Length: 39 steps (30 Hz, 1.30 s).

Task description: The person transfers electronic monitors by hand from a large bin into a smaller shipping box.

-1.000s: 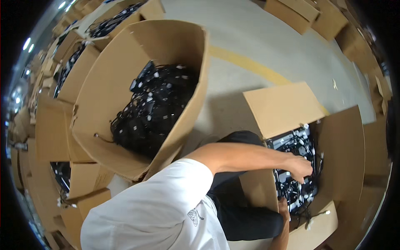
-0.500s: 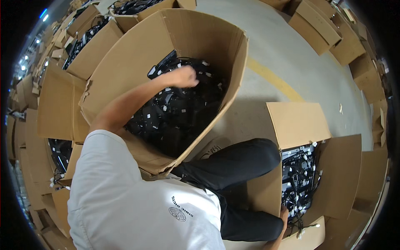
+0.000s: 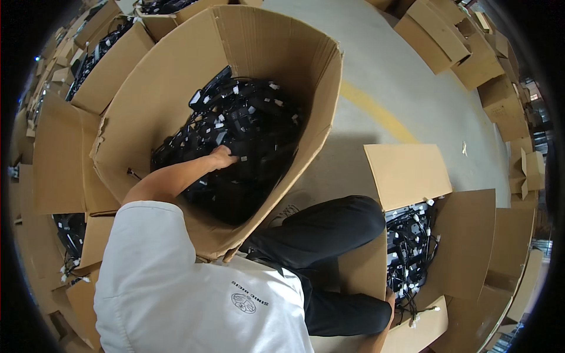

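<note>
My left hand [image 3: 222, 157] reaches down into a tall cardboard box [image 3: 159, 88]. Its fingers are curled against a heap of black plastic parts with cables and white connectors [image 3: 247, 120]; anything between them is too small or hidden to name. By the knee, my right hand [image 3: 390, 299] lies at the edge of a second open cardboard box [image 3: 362, 267], its fingers mostly hidden. That box contains a tangle of black cables with white plugs and grey-and-black parts [image 3: 407, 244].
More boxes of black parts stand on the left, including one with a cardboard wall [image 3: 115, 73]. Brown cartons [image 3: 432, 38] line the far right. A yellow stripe [image 3: 376, 112] crosses the grey floor [image 3: 435, 109]. Open flaps [image 3: 406, 176] stick out from the right-hand box.
My left hand has moved lower and nearer to me over the black parts. The view has shifted slightly, while my right hand stays at the second box's edge.
</note>
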Each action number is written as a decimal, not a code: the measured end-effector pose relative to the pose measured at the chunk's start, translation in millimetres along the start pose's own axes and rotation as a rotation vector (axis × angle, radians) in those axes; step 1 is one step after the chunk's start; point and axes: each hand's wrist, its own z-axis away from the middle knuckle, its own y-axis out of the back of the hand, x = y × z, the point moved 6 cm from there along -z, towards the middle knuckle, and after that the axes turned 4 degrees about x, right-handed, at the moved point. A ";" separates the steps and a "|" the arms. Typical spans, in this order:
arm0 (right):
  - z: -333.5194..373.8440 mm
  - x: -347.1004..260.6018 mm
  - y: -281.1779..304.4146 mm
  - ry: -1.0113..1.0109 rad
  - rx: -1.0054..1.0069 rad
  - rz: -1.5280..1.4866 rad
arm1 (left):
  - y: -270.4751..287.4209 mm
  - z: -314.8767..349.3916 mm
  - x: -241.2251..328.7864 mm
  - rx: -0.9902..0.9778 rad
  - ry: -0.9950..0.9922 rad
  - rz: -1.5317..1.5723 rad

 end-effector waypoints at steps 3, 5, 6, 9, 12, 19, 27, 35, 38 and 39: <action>-24.1 59.6 4.4 -0.001 0.032 0.049 | 4.5 -13.8 -7.4 0.177 -0.275 -0.193; -53.5 137.9 14.9 -0.025 0.069 0.128 | 15.1 -15.6 6.7 0.220 -0.385 -0.265; -59.0 167.5 21.6 0.001 0.033 0.157 | 21.1 -9.8 16.2 0.181 -0.355 -0.175; -71.6 176.6 9.6 -0.006 -0.083 0.225 | 54.1 16.7 -3.7 0.183 -0.311 -0.089; -80.0 172.2 2.8 -0.053 -0.108 0.157 | 73.7 35.0 -26.5 0.220 -0.309 0.023; -71.3 105.5 15.9 0.091 -0.034 0.149 | 125.5 93.3 46.7 0.129 -0.595 0.366; -51.6 -100.9 38.6 0.299 0.072 -0.050 | 203.2 179.8 185.9 -0.001 -1.089 0.642; -0.5 -378.0 -102.0 0.722 -0.432 -1.034 | 153.3 268.4 260.9 -0.467 -1.060 1.124; 8.4 -385.5 -137.4 0.329 -0.460 -1.351 | 98.0 280.5 285.9 -0.605 -1.076 0.827; 4.3 -377.7 -146.5 0.283 -0.426 -1.394 | 82.6 277.0 288.2 -0.716 -0.992 0.840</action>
